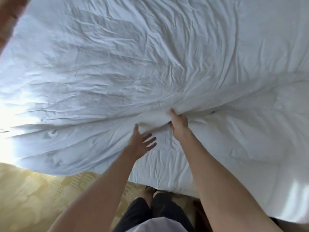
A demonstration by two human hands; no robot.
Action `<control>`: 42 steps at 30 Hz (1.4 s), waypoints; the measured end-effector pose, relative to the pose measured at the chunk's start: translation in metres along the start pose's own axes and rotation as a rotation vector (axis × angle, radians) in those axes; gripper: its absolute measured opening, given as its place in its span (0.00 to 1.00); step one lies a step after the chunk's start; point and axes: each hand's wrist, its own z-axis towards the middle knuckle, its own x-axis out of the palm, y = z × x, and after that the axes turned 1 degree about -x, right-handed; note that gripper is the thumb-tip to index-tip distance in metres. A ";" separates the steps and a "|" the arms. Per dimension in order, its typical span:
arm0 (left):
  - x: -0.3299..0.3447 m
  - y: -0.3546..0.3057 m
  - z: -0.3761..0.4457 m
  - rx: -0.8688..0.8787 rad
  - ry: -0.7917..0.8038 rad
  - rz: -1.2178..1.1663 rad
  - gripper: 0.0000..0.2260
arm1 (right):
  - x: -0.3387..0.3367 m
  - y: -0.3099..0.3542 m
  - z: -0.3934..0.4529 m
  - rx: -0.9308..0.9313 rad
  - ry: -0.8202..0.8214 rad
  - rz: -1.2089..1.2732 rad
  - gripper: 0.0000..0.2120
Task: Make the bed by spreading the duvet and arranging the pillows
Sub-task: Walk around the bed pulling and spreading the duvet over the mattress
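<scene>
Standing at the bed's near edge, low in the frame, we reach our left hand (142,144) forward, fingers spread over the duvet (117,64). Just above, at centre, our right hand (178,123) pinches a bunched fold. The duvet covers the bed but is heavily creased; smoothing remains. No pillows are in view.

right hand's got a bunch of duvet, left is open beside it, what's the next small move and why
Probably pull the fold toward the near edge. The right hand has a grip on a bunched ridge of the duvet, with creases fanning out from it. The open left hand lies just beside it and could then smooth the slack flat.
</scene>
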 end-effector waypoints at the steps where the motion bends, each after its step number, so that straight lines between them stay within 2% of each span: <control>1: 0.002 -0.015 0.004 0.015 0.001 -0.203 0.27 | 0.005 0.011 -0.001 -0.015 -0.003 -0.013 0.10; 3: 0.003 -0.049 0.005 0.052 -0.018 -0.483 0.28 | 0.015 0.030 -0.002 -0.023 -0.006 -0.024 0.07; 5: 0.004 -0.079 -0.005 0.088 -0.076 -0.596 0.25 | 0.026 0.046 -0.004 -0.016 0.020 0.028 0.05; 8: 0.009 -0.119 -0.025 0.195 -0.127 -0.606 0.22 | 0.044 0.071 -0.001 -0.046 0.054 0.076 0.05; 12: 0.028 -0.170 -0.040 0.319 -0.050 -0.552 0.19 | 0.066 0.111 0.006 -0.064 0.088 0.101 0.10; 16: 0.047 -0.216 -0.044 0.343 -0.014 -0.429 0.10 | 0.093 0.142 0.013 -0.045 0.140 0.123 0.16; 21: 0.057 -0.282 -0.036 0.399 -0.036 -0.014 0.08 | 0.141 0.169 0.033 -0.089 0.054 0.239 0.18; 24: 0.068 -0.324 -0.030 0.472 -0.040 0.169 0.13 | 0.165 0.187 0.046 -0.105 0.000 0.271 0.23; 26: 0.074 -0.348 -0.022 0.494 -0.008 0.312 0.14 | 0.177 0.198 0.055 -0.117 -0.010 0.292 0.23; 29: 0.068 -0.371 -0.008 0.578 0.013 0.741 0.15 | 0.188 0.210 0.057 -0.192 0.070 0.306 0.14; 31: 0.054 -0.379 -0.001 0.638 0.010 1.056 0.15 | 0.194 0.210 0.049 -0.245 0.078 0.251 0.18; 33: 0.034 -0.381 0.009 0.626 0.015 1.262 0.10 | 0.196 0.198 0.040 -0.238 0.091 0.152 0.14; 36: 0.009 -0.372 0.015 0.648 -0.030 1.371 0.09 | 0.197 0.166 0.032 -0.133 0.085 0.027 0.11; 40: -0.031 -0.352 0.011 0.552 -0.076 1.455 0.09 | 0.196 0.123 0.020 -0.034 0.059 -0.172 0.11; 42: -0.056 -0.344 0.007 0.515 -0.111 1.486 0.07 | 0.194 0.101 0.016 -0.031 0.055 -0.360 0.10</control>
